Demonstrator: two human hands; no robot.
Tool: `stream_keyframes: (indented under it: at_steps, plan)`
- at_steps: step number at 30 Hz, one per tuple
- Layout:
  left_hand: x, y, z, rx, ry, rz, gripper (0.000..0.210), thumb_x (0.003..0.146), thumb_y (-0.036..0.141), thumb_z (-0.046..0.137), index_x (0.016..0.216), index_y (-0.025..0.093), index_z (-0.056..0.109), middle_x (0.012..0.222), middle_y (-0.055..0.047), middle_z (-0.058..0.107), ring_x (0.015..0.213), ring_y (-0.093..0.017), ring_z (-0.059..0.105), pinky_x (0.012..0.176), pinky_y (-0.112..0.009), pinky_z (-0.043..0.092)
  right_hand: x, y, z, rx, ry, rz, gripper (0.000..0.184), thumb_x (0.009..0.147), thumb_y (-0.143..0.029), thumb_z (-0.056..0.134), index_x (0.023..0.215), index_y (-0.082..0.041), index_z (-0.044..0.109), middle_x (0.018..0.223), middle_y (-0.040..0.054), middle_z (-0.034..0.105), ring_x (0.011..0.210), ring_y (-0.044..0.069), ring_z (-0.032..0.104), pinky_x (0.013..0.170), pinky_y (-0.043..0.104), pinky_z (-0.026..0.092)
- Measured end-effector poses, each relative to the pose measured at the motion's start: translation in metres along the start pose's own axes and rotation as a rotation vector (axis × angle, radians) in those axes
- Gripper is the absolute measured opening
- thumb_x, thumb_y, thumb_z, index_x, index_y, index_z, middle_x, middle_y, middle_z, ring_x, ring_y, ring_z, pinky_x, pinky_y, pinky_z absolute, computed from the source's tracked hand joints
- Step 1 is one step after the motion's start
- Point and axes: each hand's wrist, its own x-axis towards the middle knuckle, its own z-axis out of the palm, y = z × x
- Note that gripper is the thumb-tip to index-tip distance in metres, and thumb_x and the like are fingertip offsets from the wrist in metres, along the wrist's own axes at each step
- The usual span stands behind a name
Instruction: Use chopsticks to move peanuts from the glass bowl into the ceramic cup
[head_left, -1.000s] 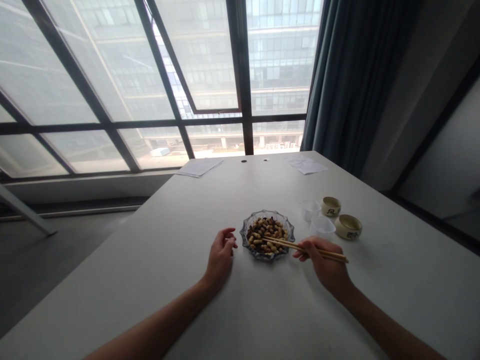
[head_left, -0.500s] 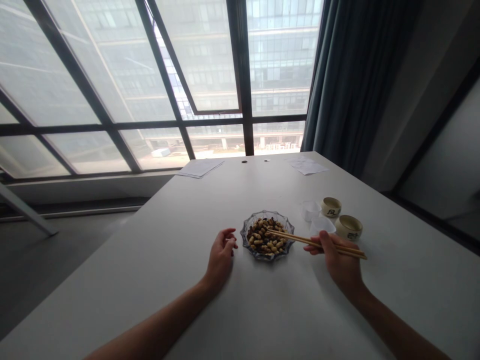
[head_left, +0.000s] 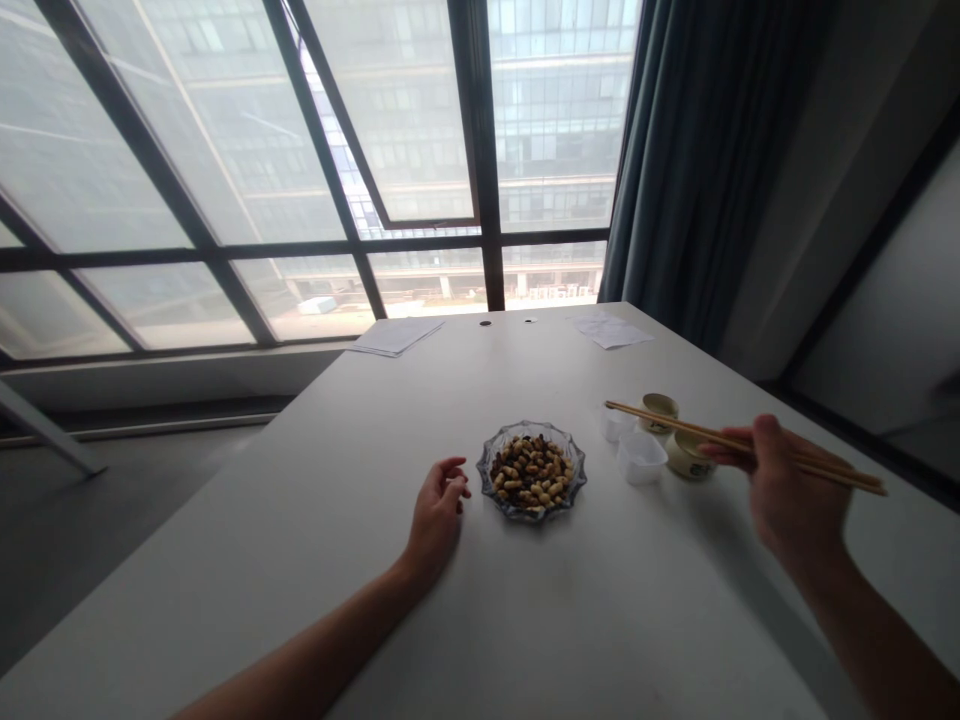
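My right hand point(head_left: 799, 495) is closed around a pair of wooden chopsticks point(head_left: 705, 432), held in the air at the right. Their tips, close together, are over the farther clear plastic cup point(head_left: 616, 426); a small dark bit seems to be at the tips, too small to name. A scalloped glass bowl point(head_left: 487, 487) in the middle of the table holds peanuts point(head_left: 536, 470) in their shells and smaller dark pieces. Just left of this bowl my left hand point(head_left: 441, 505) rests on its side on the table, fingers loosely curled and apart, holding nothing.
A nearer clear plastic container point(head_left: 642, 460) stands beside two cream ceramic cups point(head_left: 658, 410) with dark characters, partly behind the chopsticks and right hand. Paper sheets point(head_left: 396, 337) lie at the far left of the white table point(head_left: 465, 620), and more paper point(head_left: 611, 331) at the far right.
My right hand has moved right with the chopsticks, whose tips went from the peanuts in the bowl to over the farther plastic cup. My left hand stays by the bowl.
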Motion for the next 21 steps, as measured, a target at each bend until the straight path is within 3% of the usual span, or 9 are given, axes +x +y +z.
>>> stream_keyframes:
  at_steps: [6, 10, 21]
  plan:
    - [-0.001, 0.003, 0.000, 0.004, 0.008, -0.011, 0.040, 0.081, 0.041, 0.062, 0.112, 0.016, 0.064, 0.082, -0.002, 0.063, 0.073, -0.019, 0.059, 0.061, -0.027, 0.044, 0.047, -0.013, -0.040, -0.075, 0.201, -0.050, 0.032, 0.086, -0.042, 0.077, 0.068, -0.017, 0.070, 0.066, 0.0041, 0.071, 0.044, 0.017, 0.069, 0.050, 0.028, 0.064]
    - [0.000, 0.002, -0.001, 0.016, 0.007, -0.011, 0.041, 0.081, 0.042, 0.062, 0.113, 0.016, 0.064, 0.084, -0.002, 0.063, 0.075, -0.019, 0.060, 0.062, -0.028, 0.045, 0.058, -0.014, -0.057, -0.194, 0.196, 0.006, 0.026, 0.084, -0.034, 0.077, 0.068, -0.015, 0.071, 0.061, 0.0047, 0.070, 0.041, 0.016, 0.067, 0.046, 0.025, 0.062]
    - [0.001, 0.001, -0.002, 0.029, 0.013, -0.007, 0.042, 0.080, 0.043, 0.063, 0.112, 0.016, 0.065, 0.084, -0.002, 0.063, 0.075, -0.020, 0.061, 0.061, -0.027, 0.045, 0.053, -0.012, -0.056, -0.291, 0.146, 0.051, 0.023, 0.086, -0.038, 0.075, 0.070, -0.023, 0.070, 0.067, 0.0034, 0.072, 0.047, 0.018, 0.071, 0.051, 0.027, 0.064]
